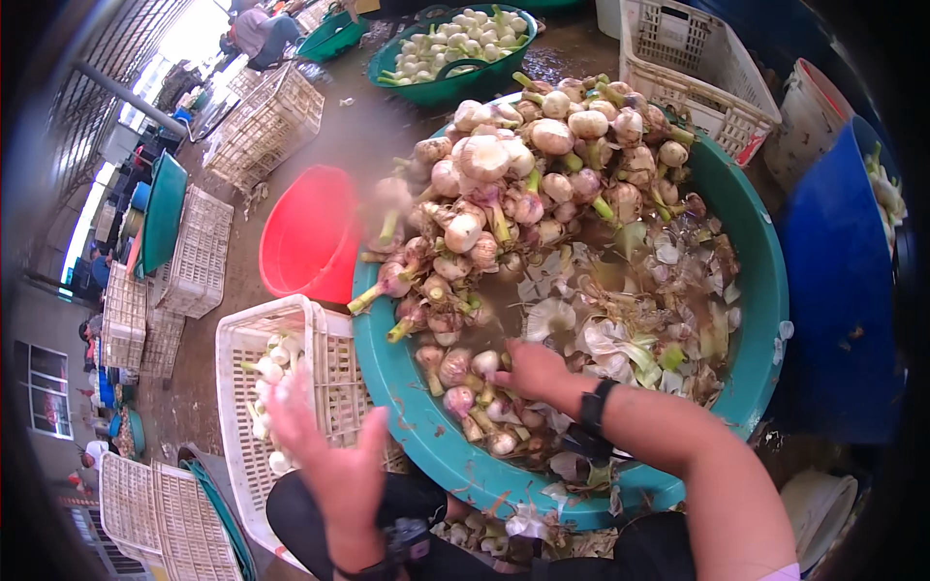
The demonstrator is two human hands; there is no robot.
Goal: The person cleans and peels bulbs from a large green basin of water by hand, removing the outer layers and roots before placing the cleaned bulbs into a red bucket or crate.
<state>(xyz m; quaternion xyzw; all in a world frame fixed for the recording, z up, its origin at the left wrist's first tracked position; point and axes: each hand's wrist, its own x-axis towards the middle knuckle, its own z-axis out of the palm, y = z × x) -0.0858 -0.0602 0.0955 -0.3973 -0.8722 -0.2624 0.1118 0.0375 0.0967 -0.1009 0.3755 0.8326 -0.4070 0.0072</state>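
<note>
A big teal plastic tub [755,305] full of murky water stands before me. Unpeeled garlic bulbs [483,156] with cut stems are heaped along its far and left sides. Loose garlic skins [617,341] float in the water to the right. My right hand [538,374] reaches into the tub beside a few bulbs; its fingertips are partly hidden, so a grip cannot be made out. Blurred and with fingers apart, my left hand [330,450] is raised in front of a white plastic crate [265,508]. Peeled white garlic [269,370] lies in that crate.
A red plastic bucket [309,232] stands left of the tub. Behind are a green basin [436,91] of peeled garlic and a white crate [690,72]. A blue barrel [835,290] rises at right. Stacked crates [265,127] and a seated person [258,33] are farther off.
</note>
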